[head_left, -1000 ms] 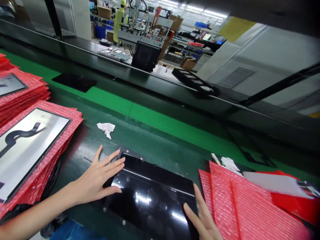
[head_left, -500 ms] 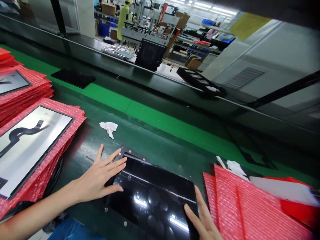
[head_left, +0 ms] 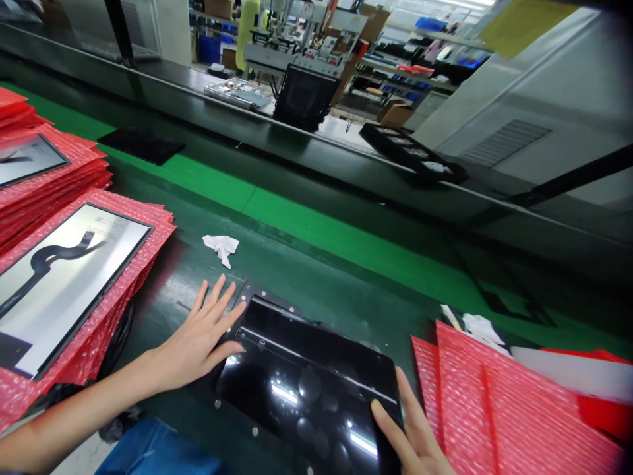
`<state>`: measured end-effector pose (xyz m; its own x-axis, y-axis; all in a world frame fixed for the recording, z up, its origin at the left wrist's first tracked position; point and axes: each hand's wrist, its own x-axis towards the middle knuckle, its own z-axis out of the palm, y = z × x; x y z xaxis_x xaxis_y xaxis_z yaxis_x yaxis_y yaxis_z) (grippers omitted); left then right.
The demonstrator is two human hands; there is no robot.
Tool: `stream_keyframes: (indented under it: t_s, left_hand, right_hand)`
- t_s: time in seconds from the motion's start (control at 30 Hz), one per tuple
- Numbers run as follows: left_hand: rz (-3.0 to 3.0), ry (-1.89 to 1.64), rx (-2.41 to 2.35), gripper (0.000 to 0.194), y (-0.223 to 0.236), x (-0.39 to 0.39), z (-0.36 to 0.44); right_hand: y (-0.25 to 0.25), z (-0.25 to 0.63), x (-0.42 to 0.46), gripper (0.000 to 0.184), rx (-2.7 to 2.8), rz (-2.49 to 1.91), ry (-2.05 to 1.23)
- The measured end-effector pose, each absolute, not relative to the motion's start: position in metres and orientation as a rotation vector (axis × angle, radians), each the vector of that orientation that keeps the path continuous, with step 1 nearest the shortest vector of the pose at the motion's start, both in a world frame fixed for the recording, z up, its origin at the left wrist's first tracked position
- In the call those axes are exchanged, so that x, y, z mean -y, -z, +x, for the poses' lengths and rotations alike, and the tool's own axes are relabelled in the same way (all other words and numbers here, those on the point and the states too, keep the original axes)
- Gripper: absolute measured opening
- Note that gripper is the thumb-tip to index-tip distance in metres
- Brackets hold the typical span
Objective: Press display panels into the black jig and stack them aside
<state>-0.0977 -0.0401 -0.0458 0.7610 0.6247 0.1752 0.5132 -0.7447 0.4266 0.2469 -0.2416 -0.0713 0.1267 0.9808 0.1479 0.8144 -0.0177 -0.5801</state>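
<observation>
The right hand (head_left: 418, 432) is pinching the glossy black rectangular panel (head_left: 309, 389) at its long axis's four-o'clock end, the spread left hand (head_left: 198, 342) seemingly touching its ten-o'clock end.

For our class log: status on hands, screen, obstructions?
Left hand spread at left edge of screen. Right hand holding right edge. Tissue beyond, touching neither hand.

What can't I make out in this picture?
All in the head view:
- Underside of the black panel: hidden, facing down.
- Its nearest edge: cut off by the bottom edge of the picture.
- Wrist of the right hand: also cut off by the bottom edge.
- Any lettering on the white panel: too small and blurred.
- Full extent of the red bubble wrap: cut off at the bottom.
</observation>
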Motion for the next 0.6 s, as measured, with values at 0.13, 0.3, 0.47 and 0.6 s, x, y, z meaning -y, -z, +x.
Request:
stream_keyframes:
  t_s: [0.13,0.3,0.47,0.6]
  left_hand:
    - [2.619,-0.406,-0.803,0.053,0.050,0.038,-0.101]
    - [2.656,-0.347,-0.738,0.048,0.046,0.034,-0.102]
    - [2.682,-0.280,-0.681,0.050,0.040,0.035,-0.102]
    - [2.699,-0.215,-0.648,0.052,0.037,0.035,-0.103]
  right_hand:
    - [0.043,0.204,0.221,0.074,0.872,-2.015,-0.612]
    - [-0.001,0.168,0.206,0.080,0.596,-2.076,-0.782]
    - [-0.009,0.161,0.204,0.082,0.551,-2.090,-0.785]
    - [-0.005,0.161,0.206,0.082,0.532,-2.092,-0.765]
